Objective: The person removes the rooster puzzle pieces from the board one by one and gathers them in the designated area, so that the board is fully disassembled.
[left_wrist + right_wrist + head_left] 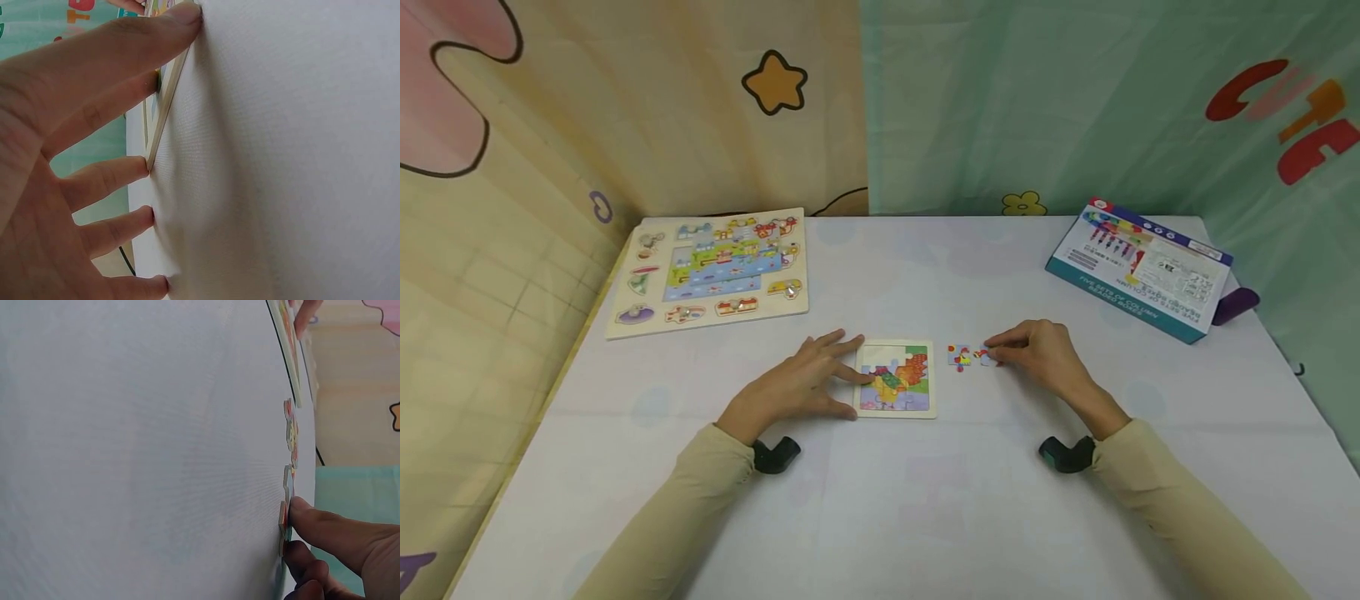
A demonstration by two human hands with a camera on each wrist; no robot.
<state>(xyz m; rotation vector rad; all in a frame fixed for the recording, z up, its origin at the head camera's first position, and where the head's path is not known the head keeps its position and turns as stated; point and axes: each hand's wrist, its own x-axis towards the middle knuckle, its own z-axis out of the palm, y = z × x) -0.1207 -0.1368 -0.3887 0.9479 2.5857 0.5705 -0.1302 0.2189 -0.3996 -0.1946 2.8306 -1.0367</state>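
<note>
A small square jigsaw puzzle in a pale wooden tray [897, 413] lies flat at mid-table, with a gap of bare board at its upper left. My left hand [808, 379] is spread at its left side; the thumb touches near the lower left corner and the index finger reaches onto the picture. One loose puzzle piece [958, 356] lies right of the tray. Just beyond it my right hand [1043, 354] pinches a second piece [288, 484] by its edge, between thumb and forefinger, low at the tabletop. The fingers partly cover this piece.
A large wooden knob puzzle board [707, 312] lies at the back left, with colourful pieces and strips on it. At the back right is a teal and white box [1138, 267], with a dark purple object [1236, 306] beside it. Printed curtains hang behind the table.
</note>
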